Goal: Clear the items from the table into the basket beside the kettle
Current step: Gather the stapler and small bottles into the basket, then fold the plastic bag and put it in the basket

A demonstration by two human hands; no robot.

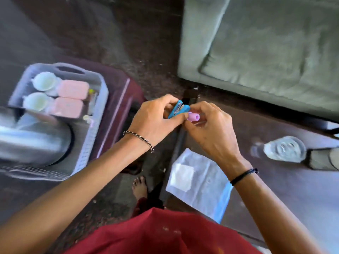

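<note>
Gripping blue stapler (178, 111), left hand (156, 120) fingers closed round it; pink tube (194, 116) pinched by right hand (211, 129). Both held right of basket (91, 136), off table (275, 189). Risk: items touching, one knocked loose, dropped short of basket.

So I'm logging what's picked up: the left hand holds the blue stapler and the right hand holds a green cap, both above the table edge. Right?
Not quite. In the head view the cap in the right hand is pink, not green. The rest holds: the left hand holds the blue stapler, both above the table edge.
</note>
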